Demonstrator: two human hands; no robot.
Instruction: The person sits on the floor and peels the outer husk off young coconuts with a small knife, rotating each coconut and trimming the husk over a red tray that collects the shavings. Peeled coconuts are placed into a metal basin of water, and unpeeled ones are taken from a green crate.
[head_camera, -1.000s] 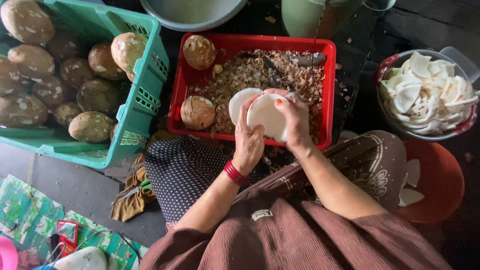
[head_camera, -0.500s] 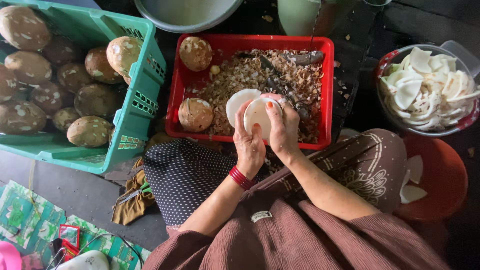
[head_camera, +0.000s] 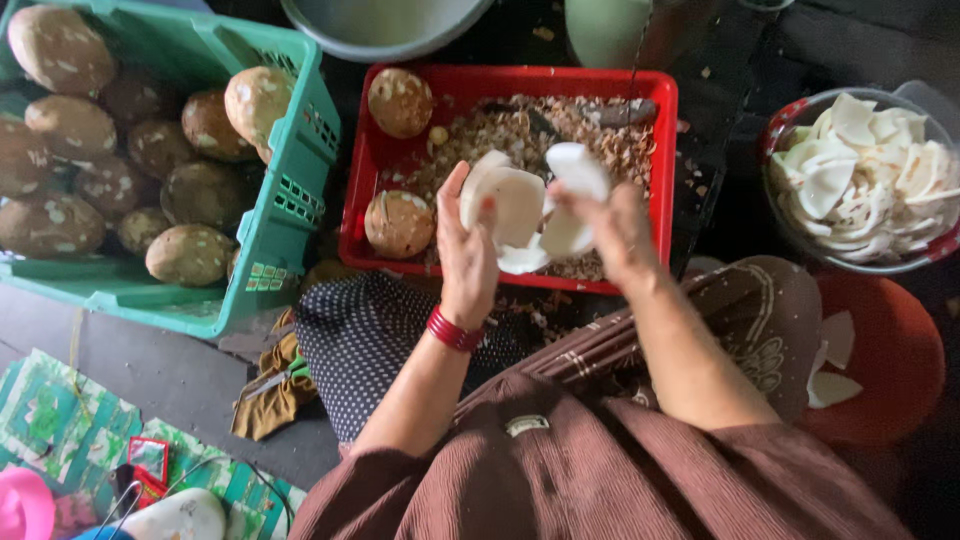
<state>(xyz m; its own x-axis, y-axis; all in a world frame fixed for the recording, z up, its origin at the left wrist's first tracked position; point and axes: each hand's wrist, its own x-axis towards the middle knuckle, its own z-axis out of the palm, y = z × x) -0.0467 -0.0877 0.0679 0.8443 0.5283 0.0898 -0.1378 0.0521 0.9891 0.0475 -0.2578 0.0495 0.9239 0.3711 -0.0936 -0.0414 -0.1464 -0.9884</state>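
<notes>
Left hand (head_camera: 468, 250) grips white coconut piece (head_camera: 510, 205); right hand (head_camera: 612, 232) holds second white piece (head_camera: 578, 172), both above red crate (head_camera: 660, 150) of brown shavings. Green crate (head_camera: 290, 170) of brown coconuts at left. Bowl (head_camera: 790, 120) of white pieces at right.

a person sits with both hands raised over a crate of shavings (head_camera: 380, 170) that lies just in front of the knees. the left hand (head_camera: 468, 255) and right hand (head_camera: 615, 235) hold pieces of peeled coconut flesh (head_camera: 520, 205) between them. two unpeeled coconuts (head_camera: 399, 222) sit in the crate's left side. to the left stands a larger basket (head_camera: 290, 200) full of coconuts. to the right, a bowl (head_camera: 800, 110) holds cut pieces.
</notes>
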